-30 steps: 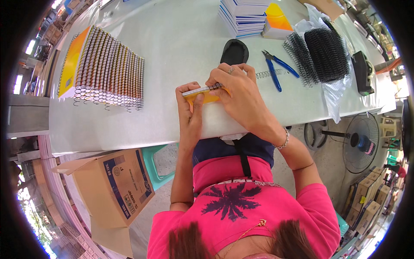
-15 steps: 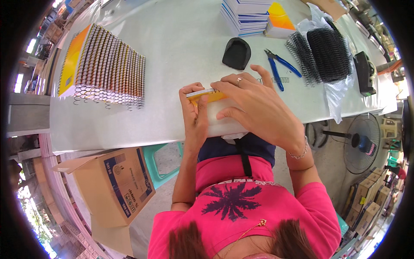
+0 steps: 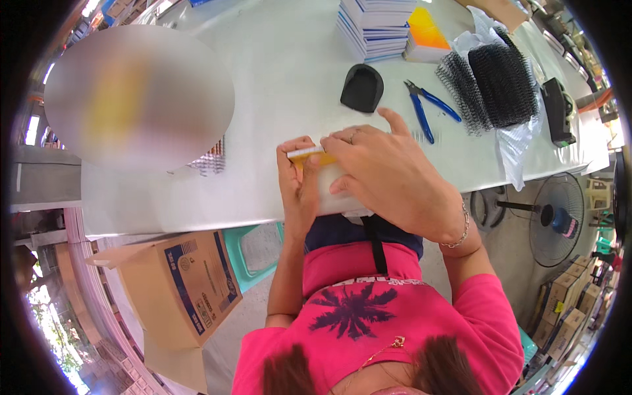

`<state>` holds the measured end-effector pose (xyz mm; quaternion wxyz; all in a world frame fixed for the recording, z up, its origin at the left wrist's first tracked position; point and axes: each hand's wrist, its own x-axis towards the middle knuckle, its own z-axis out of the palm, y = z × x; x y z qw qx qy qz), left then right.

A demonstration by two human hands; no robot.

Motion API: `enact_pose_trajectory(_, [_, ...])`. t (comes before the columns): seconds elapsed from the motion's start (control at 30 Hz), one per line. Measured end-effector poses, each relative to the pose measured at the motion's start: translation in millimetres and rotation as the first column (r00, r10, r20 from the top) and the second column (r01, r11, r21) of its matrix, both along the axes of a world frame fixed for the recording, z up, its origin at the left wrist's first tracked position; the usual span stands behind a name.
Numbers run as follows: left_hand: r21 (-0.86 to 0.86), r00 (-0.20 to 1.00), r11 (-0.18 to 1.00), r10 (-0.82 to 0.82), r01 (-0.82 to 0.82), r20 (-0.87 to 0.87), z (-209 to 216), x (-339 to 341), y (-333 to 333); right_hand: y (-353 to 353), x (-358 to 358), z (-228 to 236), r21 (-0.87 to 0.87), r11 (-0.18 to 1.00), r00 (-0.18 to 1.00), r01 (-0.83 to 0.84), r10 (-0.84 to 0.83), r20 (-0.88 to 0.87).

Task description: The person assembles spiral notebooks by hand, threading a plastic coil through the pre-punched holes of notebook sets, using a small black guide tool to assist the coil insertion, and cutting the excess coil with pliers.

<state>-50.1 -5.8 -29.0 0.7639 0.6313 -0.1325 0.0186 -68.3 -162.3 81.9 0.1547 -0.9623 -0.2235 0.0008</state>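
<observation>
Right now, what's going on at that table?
A person is holding a yellow-covered notebook in the left hand, while the right hand covers its right end. Blue-handled cutters lie on the table past the right hand, and a pile of black wire coils is farther right. A stack of notebooks stands toward the back.

One held booklet (image 3: 325, 159), one blue cutter (image 3: 421, 117), one fan (image 3: 559, 220)

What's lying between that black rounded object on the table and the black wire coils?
A pair of blue-handled cutters lies between the black rounded object and the black wire coils, in the head view.
</observation>
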Motion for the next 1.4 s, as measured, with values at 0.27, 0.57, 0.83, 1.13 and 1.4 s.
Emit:
enact_pose_trajectory(0.27, [-0.07, 0.999, 0.997, -0.023, 0.021, -0.031, 3.2, 13.3, 1.4, 8.8, 25.9, -37.1, 0.066, 0.998, 0.98, 0.023, -0.035, 0.197])
enact_pose_trajectory(0.57, [-0.113, 0.997, 0.994, -0.013, 0.004, -0.077, 2.5, 6.5, 5.2, 6.8, 22.1, -26.0, 0.635, 0.738, 0.972, 0.23, -0.208, -0.111])
enact_pose_trajectory(0.83, [-0.133, 0.998, 0.991, -0.019, 0.011, -0.057, -2.5, 7.5, 6.6, 7.9, 20.1, -40.8, 0.552, 0.833, 0.97, 0.047, -0.169, 0.172])
enact_pose_trajectory(1.13, [-0.103, 0.999, 0.994, -0.033, 0.029, -0.031, -3.2, 7.4, 7.2, 10.6, 11.9, -41.8, 0.521, 0.847, 0.944, 0.104, -0.249, 0.215])
enact_pose_trajectory(1.4, [-0.112, 0.999, 0.993, -0.043, 0.04, -0.023, 0.7, 6.5, 7.0, 10.7, 11.7, -43.6, 0.524, 0.847, 0.941, 0.086, -0.242, 0.237])
